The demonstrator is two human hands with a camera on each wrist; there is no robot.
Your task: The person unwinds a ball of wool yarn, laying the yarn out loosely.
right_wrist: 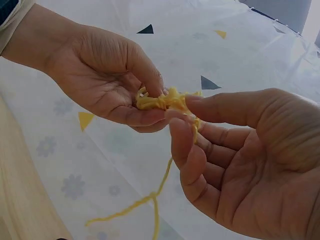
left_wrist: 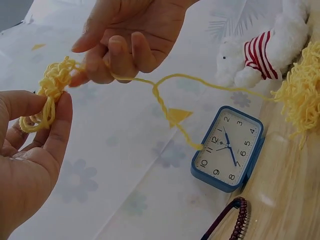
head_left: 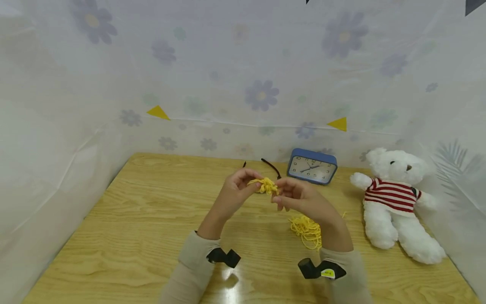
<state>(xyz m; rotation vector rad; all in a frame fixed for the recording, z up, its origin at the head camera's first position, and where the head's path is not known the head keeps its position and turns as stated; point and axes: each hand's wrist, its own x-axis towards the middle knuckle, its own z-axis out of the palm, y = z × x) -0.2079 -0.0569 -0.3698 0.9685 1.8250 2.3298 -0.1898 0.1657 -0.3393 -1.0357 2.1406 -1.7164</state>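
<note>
A small looped, knotted bunch of yellow yarn (head_left: 268,186) is held above the table. My left hand (head_left: 236,192) pinches its left end between thumb and fingers, as the left wrist view also shows. At the other end is my right hand (right_wrist: 240,160), its fingers curled with the working strand of yarn running through them. Thumb and index finger stand a little apart in the left wrist view. From there the strand (left_wrist: 200,82) trails, partly twisted on itself, to a loose yellow yarn heap (head_left: 306,230) on the table, partly hidden behind the right forearm.
A blue alarm clock (head_left: 312,166) stands at the back of the wooden table (head_left: 152,219). Right of it sits a white teddy bear (head_left: 395,202) in a striped shirt. A dark thin object with a coiled part (left_wrist: 240,215) lies near the clock. Patterned sheeting (head_left: 212,76) surrounds the table.
</note>
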